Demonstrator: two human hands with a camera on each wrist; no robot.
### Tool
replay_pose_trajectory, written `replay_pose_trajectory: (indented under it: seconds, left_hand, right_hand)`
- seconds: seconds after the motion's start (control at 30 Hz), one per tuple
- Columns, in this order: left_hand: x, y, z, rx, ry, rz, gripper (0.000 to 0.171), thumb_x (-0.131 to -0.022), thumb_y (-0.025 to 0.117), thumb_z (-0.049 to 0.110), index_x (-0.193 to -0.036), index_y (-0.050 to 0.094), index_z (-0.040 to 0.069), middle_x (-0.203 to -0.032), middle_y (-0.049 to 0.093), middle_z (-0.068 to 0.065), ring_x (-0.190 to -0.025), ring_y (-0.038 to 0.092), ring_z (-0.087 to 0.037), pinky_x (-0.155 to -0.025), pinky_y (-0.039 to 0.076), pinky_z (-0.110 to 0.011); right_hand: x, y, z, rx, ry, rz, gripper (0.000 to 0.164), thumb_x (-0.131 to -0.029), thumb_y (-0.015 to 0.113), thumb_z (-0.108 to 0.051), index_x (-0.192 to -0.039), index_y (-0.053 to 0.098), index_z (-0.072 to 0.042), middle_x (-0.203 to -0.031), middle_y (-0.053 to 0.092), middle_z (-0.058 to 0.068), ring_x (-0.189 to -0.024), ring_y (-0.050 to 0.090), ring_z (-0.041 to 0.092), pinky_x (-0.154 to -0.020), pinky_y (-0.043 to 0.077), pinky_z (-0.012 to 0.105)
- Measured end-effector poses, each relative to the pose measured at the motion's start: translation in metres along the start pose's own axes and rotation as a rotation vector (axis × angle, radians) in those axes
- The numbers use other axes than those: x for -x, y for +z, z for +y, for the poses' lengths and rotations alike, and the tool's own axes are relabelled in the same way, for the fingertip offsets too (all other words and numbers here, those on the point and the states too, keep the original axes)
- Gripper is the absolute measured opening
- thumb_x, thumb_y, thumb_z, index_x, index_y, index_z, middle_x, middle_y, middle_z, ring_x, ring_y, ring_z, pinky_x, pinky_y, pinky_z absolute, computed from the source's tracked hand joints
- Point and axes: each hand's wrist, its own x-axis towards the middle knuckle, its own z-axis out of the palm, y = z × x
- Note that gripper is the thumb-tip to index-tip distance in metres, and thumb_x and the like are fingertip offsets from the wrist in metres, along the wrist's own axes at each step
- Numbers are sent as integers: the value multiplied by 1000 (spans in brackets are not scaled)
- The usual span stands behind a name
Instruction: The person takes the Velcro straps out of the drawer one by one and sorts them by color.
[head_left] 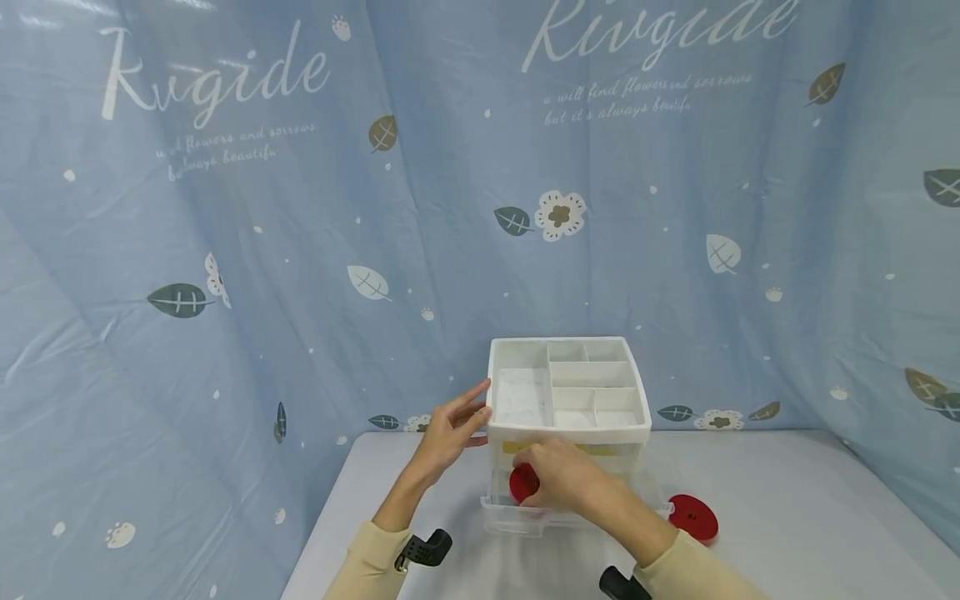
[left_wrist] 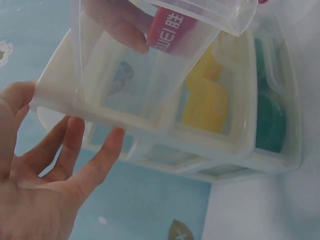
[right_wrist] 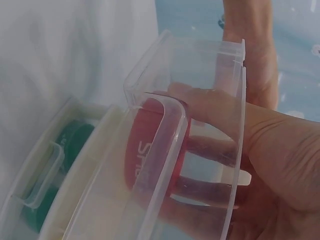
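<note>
Over on the far left I had the blue printed curtain (head_left: 247, 208), which ran on behind the table (head_left: 810, 500). Next came the left hand (head_left: 447, 431), fingers nearly straight and spread, fingertips touching the left side of a white storage unit (head_left: 522, 400) with a divided top. Under that top, a clear drawer (head_left: 510, 525) stood pulled out, with a round red piece (head_left: 522, 482) bearing white lettering inside it. Through the left wrist view I made out yellow items (left_wrist: 205, 107) one level down and green items (left_wrist: 270, 122) below those. The right hand (head_left: 561, 475) was in the open drawer, thumb and fingers gripping the red piece. Just right of the drawer, a red disc (head_left: 693, 518) lay on the table; I couldn't tell whether they touched.
</note>
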Motion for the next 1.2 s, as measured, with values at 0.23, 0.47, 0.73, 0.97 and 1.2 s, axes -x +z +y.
replay_pose_trajectory:
  seconds: [0.23, 0.47, 0.73, 0.97, 1.2]
  left_hand:
    - [1, 1, -1, -19, -14, 15, 50, -100, 58, 25, -147, 44, 36, -142, 56, -12, -122, 61, -33, -89, 60, -46]
    - [1, 0, -2, -25, -9, 17, 50, -100, 58, 26, -147, 44, 36, -142, 55, -12, -122, 60, -33, -87, 61, -41]
    - [0, 0, -2, -20, -13, 22, 50, -100, 59, 25, -147, 45, 35, -141, 56, -12, -121, 61, -32, -88, 60, -43]
    - [0, 0, -2, -16, -21, 26, 49, -100, 59, 26, -147, 46, 35, -141, 56, -12, -121, 61, -32, -90, 59, -47]
    - [-1, 1, -2, -10, -29, 32, 49, -100, 59, 27, -147, 46, 35, -141, 56, -12, -121, 60, -32, -91, 58, -51]
  right_hand:
    - [2, 1, 1, -24, -4, 27, 32, -70, 90, -23, -94, 76, -9, -89, 73, 1, -76, 60, 11, -67, 58, 22]
    - [4, 0, 1, -19, -1, 45, 33, -69, 90, -23, -94, 76, -9, -89, 73, 2, -77, 61, 12, -67, 58, 23]
    - [5, -4, -1, -45, 34, 38, 37, -68, 91, -23, -98, 76, -8, -95, 73, 3, -80, 62, 14, -69, 59, 26]
    - [6, -12, -1, -76, 77, 7, 41, -69, 90, -26, -102, 75, -8, -98, 73, 3, -81, 62, 13, -70, 59, 27]
    - [10, -19, 0, -99, 96, 10, 42, -68, 91, -26, -103, 75, -10, -98, 72, 2, -82, 61, 14, -70, 59, 28]
